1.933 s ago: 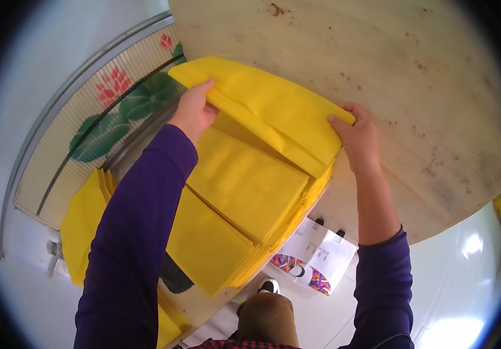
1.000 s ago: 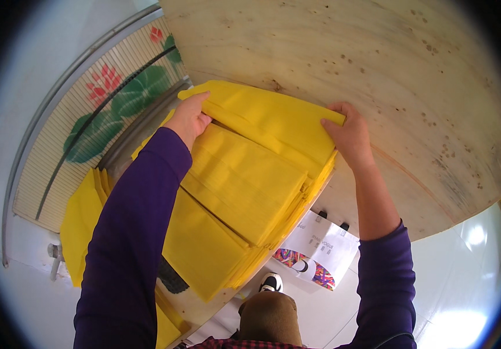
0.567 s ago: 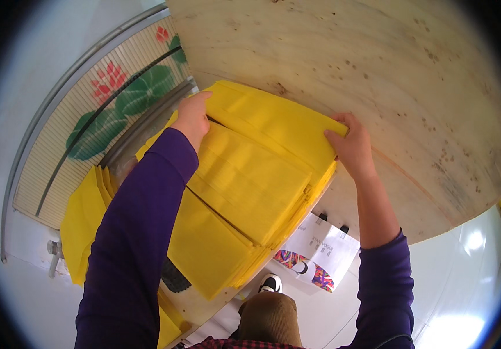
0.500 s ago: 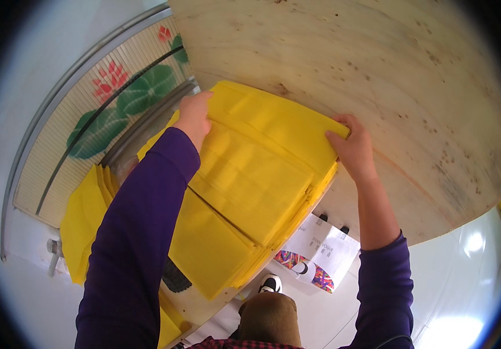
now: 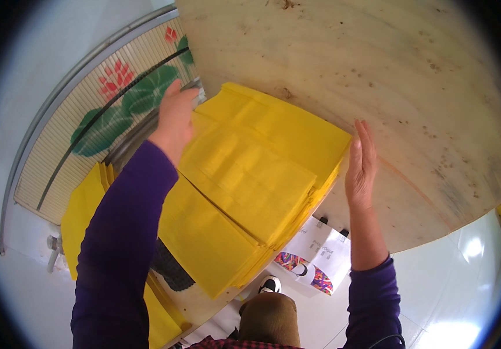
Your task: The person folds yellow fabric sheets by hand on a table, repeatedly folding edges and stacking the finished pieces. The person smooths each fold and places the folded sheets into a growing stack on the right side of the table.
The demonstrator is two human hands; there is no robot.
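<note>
In the head view, a pile of folded yellow cloths (image 5: 244, 180) is spread over the left part of the wooden counter (image 5: 425, 110), in rows that partly lap over each other. A moment ago, the far top cloth (image 5: 288, 122) was pinched at both ends. Now it has been let go, and it is seen lying on the far part of the pile, with its near side close against the middle row. So that cloth seems to have been put down, and it looks as if its place is kept without being held.

Nothing is gripped now. The left hand (image 5: 175, 119) has been lifted off to the left, and it is seen a bit blurred by the pile's left side, fingers apart. The right hand (image 5: 362, 166) is held up on its edge, fingers straight and close together, just beside the right corner of the far top cloth. Whether that corner is touched cannot be told.

More yellow cloths (image 5: 81, 215) are seen hanging at the left, by a ribbed panel (image 5: 105, 125) painted with pink flowers and green leaves. A dark, rough thing (image 5: 172, 270) is partly covered by the near row. Below the counter's near edge, a white bag (image 5: 320, 250) with black handles is seen.
</note>
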